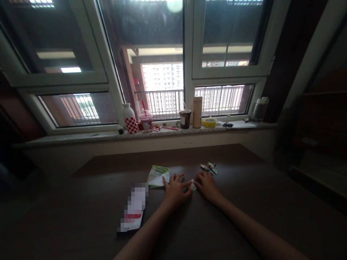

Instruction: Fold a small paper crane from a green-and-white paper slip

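Note:
Both my hands rest on a dark wooden table [244, 202]. My left hand [175, 188] lies with fingers spread, its forefinger and thumb touching a small folded piece of paper [192, 186]. My right hand [206, 185] is curled with its fingertips pinched on the same paper from the other side. A green and white paper packet [158, 175] lies just left of my left hand. Two small folded paper figures [208, 168] sit just beyond my right hand.
A phone [133, 211] lies on the table to the left of my left arm. The window sill [103, 135] holds a red-checked bottle [129, 118], a pink drink cup [146, 121], a dark cup [185, 118], a tall flask [197, 112], a tape roll [209, 122] and a kettle [260, 108].

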### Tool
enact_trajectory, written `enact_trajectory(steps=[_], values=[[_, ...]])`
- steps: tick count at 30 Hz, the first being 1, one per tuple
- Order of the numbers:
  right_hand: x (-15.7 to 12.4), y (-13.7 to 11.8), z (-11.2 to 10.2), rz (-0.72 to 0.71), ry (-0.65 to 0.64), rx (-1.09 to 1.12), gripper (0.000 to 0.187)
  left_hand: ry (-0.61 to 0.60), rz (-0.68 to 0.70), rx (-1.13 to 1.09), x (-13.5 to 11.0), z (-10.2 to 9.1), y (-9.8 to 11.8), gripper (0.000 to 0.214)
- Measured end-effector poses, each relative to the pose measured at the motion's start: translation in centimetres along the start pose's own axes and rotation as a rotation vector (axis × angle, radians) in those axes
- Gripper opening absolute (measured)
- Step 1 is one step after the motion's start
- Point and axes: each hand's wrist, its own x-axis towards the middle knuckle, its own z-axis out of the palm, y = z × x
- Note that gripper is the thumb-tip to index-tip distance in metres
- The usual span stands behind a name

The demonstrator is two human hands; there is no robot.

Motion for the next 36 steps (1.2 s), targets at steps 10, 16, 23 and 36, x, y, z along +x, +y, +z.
enact_trajectory(steps=[10,16,23,36], values=[[-0.5,0.3,0.1,-0.124,0.075,0.031,0.012,0.088,0.016,-0.040,-0.2,0.4,0.3,0.029],[-1.3,-0.2,-0.6,-0.189,0.079,-0.003,0.018,0.121,-0.023,-0.016,-0.1,0.6,0.1,0.023],[-1.6,-0.9,-1.0,-0.209,0.073,-0.099,0.020,0.120,-0.045,-0.015,0.2,0.7,0.0,0.017],[-1.7,-1.6,-1.4,-0.292,0.058,-0.254,0.021,0.123,-0.068,-0.022,0.1,0.5,0.1,0.019]])
